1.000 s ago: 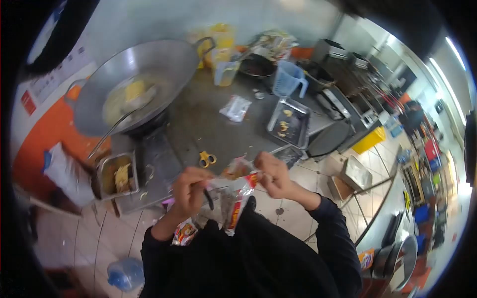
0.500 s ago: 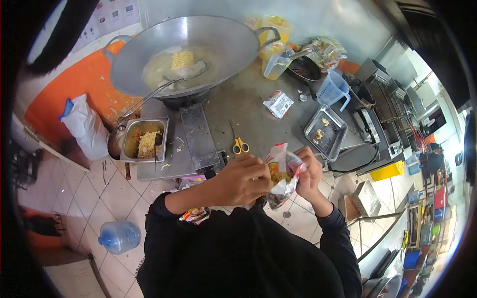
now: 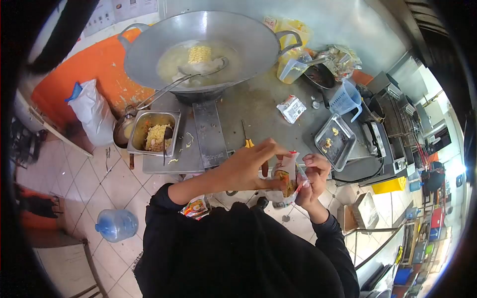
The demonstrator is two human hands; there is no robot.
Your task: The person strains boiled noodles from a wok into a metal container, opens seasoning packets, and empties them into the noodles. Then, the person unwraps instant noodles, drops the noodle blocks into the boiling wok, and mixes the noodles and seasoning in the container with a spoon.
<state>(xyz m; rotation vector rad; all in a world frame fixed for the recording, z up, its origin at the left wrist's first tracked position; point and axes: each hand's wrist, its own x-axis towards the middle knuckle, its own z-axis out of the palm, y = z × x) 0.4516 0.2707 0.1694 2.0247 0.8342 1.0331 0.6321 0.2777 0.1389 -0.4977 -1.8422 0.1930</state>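
Observation:
Between my two hands is a torn-open instant noodle packet [image 3: 289,184], held above the counter's front edge. The fingers and thumb of my left hand [image 3: 266,161] curve around its left side. My right hand [image 3: 316,179] pinches its right edge. Something yellowish shows at the packet's opening. Just beyond my left hand lie yellow-handled scissors [image 3: 246,136], their handles partly covered by the hand. Farther off, a large wok [image 3: 248,35] holds cloudy liquid, a noodle block [image 3: 199,54] and a long-handled ladle or strainer [image 3: 171,85] resting over its rim.
A steel container [image 3: 144,118] of noodles stands on the counter's left side. At right are a metal tray [image 3: 323,141] with scraps, a measuring jug [image 3: 345,99] and a frying pan [image 3: 320,77]. A white-and-red wrapper [image 3: 291,109] lies mid-counter. A water bottle [image 3: 117,225] lies on the floor.
My left hand's fingers have spread wider around the packet, and the packet's opening looks more upright. The view has shifted, so the wok and counter appear farther right.

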